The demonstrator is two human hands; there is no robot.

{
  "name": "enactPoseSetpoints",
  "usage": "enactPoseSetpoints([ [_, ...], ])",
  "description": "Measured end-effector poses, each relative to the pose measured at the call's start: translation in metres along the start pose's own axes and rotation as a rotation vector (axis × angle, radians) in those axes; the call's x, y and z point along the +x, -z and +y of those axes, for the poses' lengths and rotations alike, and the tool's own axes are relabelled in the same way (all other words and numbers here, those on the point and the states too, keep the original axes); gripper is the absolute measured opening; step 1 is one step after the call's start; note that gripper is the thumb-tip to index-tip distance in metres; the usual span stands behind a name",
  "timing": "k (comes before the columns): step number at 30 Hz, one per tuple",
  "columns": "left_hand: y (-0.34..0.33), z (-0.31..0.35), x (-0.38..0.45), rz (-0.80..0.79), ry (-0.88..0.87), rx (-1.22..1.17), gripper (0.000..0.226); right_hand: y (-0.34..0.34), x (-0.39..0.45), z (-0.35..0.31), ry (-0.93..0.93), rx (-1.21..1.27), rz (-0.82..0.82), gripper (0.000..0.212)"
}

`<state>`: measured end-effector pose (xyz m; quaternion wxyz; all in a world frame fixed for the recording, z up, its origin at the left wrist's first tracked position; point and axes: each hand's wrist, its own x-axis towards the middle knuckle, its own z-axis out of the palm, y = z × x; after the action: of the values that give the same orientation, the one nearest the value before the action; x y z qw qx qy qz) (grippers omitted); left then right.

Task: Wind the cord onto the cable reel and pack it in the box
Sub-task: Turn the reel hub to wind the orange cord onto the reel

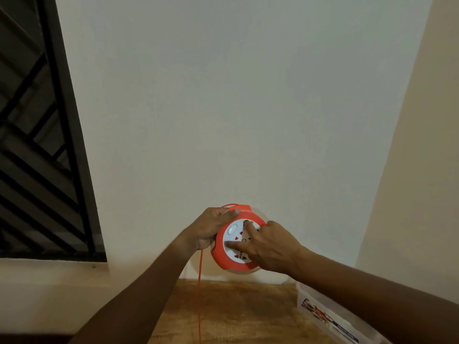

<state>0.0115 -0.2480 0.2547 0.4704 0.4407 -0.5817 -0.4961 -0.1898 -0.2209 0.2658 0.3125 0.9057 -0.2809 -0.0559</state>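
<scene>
I hold a round orange cable reel (221, 254) with a white socket face up in front of the wall. My left hand (211, 227) grips its left rim and top edge. My right hand (268, 244) lies over the white face, with thumb and a finger pressed into it. A thin orange cord (199, 294) hangs from the reel's left side past my left wrist, straight down out of view. Part of a clear plastic box (330, 316) with a printed label shows at lower right on the wooden table, partly behind my right forearm.
A wooden table (231, 314) lies below the reel against a pale wall. A dark window grille (37, 145) fills the left side above a ledge. A cream wall corner stands at right.
</scene>
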Motion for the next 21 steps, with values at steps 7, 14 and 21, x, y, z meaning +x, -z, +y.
enactPoseSetpoints([
  [7, -0.017, 0.001, 0.003, 0.247, -0.056, -0.175, 0.038, 0.001, 0.008, -0.010, -0.414, 0.225, 0.080, 0.074],
  [14, -0.045, -0.020, 0.003, 0.412, -0.182, -0.149, 0.016, -0.011, 0.019, -0.038, -1.094, 1.495, 0.383, 0.048],
  [21, -0.040, -0.033, 0.001, 0.422, -0.150, -0.043, 0.020, -0.023, 0.008, -0.041, -1.005, 1.594, 0.279, 0.055],
])
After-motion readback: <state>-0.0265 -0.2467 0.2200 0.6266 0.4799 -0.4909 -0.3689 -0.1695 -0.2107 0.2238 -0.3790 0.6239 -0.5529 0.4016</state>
